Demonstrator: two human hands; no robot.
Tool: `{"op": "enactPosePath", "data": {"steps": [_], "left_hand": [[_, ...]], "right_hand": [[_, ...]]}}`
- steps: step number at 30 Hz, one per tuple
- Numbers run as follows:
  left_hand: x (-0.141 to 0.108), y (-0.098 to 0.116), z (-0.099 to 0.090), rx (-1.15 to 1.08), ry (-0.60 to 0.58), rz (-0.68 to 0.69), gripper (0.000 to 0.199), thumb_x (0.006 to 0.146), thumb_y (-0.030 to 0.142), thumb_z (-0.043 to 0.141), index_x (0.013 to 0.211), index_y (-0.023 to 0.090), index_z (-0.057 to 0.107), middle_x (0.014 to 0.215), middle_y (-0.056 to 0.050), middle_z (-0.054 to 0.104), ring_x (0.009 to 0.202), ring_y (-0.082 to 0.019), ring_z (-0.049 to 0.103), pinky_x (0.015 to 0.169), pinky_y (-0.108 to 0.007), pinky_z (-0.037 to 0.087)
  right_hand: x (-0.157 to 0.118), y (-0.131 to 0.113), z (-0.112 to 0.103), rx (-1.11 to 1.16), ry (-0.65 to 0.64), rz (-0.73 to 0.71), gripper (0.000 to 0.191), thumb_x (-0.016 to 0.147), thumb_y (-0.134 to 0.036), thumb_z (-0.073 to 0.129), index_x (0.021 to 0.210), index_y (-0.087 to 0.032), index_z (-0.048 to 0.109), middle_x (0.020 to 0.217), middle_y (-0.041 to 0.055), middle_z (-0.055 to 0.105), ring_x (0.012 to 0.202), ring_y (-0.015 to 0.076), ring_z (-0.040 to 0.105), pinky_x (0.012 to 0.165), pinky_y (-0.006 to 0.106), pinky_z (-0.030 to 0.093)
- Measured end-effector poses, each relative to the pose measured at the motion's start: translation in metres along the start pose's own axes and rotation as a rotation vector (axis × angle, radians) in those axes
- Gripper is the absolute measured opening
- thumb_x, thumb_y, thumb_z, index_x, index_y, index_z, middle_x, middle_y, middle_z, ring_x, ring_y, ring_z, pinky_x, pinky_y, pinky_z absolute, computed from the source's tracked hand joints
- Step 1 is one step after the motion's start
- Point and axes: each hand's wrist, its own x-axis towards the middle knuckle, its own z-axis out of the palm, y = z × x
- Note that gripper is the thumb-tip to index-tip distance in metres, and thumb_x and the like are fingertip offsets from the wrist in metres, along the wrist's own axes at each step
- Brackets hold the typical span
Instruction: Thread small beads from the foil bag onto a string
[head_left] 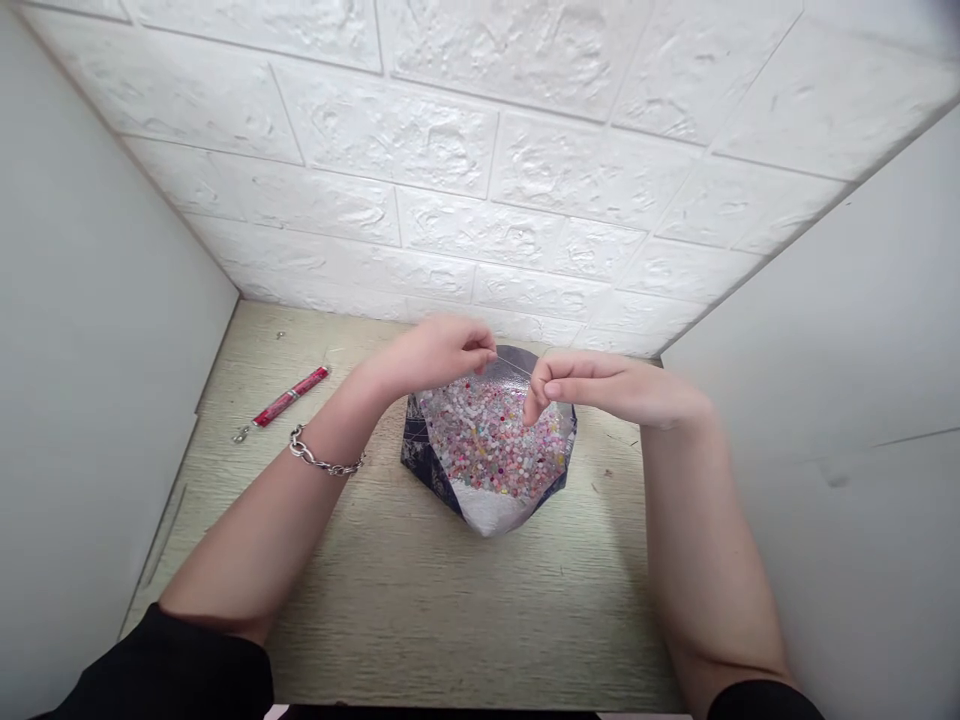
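Left hand: at centre, the left hand [450, 350] is closed in a narrow pinch on one end of a thin thread [514, 366], above the far left edge of the bag.
Right hand: just right of centre, the right hand [592, 385] has its thumb against bent fingers, seemingly gripping the thread; the index finger points down over the beads.
Thread: a short, pale, fairly straight line between the two hands.
Beads: a heap of tiny beads [499, 435], pink, white, clear and red, fills much of an open bag [431, 480] with dark sides and a pale lining, at mid-frame.
Step in hand: judging by the pose, the thread is being handled between the fingertips over the beads.
Next move calls for: in my judgement, a light, steady pinch and close sight of the thread.
Around: at left on the pale wooden table [450, 620] lies a slim red tube [291, 397], with a small metal piece [241, 434] near its lower end. A chain bracelet [322, 466] circles the left wrist. White brick-pattern wall [450, 140] behind.
Hard to make out: the thread's ends, and whether it carries a bead or needle. The hands hide part of the bag's far rim; the upper arms are cut off below.
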Motion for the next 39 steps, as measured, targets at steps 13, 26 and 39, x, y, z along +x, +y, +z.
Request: {"op": "enactPosePath", "data": {"steps": [13,26,39], "left_hand": [[-0.011,0.003,-0.006,0.162,-0.134,-0.087,0.025,0.072,0.030,0.043,0.078,0.017,0.063,0.077,-0.004,0.063,0.067,-0.014,0.052,0.064,-0.026,0.034],[-0.009,0.033,0.026,-0.348,-0.185,0.079,0.048,0.081,0.050,0.024,0.111,0.022,0.050,0.097,-0.002,0.060,0.081,-0.014,0.052,0.072,-0.025,0.037],[0.001,0.020,0.017,-0.223,-0.111,-0.013,0.028,0.069,0.039,0.047,0.059,0.016,0.059,0.049,0.003,0.041,0.046,-0.007,0.031,0.047,-0.022,0.022]], "right_hand": [[-0.017,-0.012,-0.003,-0.245,0.150,0.235,0.015,0.079,-0.023,0.040,0.069,-0.016,0.050,0.066,-0.0008,0.054,0.062,0.0099,0.050,0.061,0.024,0.039],[0.004,-0.006,0.016,-0.709,0.272,0.248,0.019,0.074,-0.025,0.039,0.059,-0.017,0.046,0.058,-0.0024,0.050,0.052,0.0078,0.039,0.047,0.021,0.026],[0.005,-0.006,0.013,-0.720,0.238,0.316,0.016,0.073,-0.026,0.042,0.064,-0.019,0.054,0.061,-0.0029,0.054,0.056,0.0088,0.044,0.049,0.022,0.027]]}}
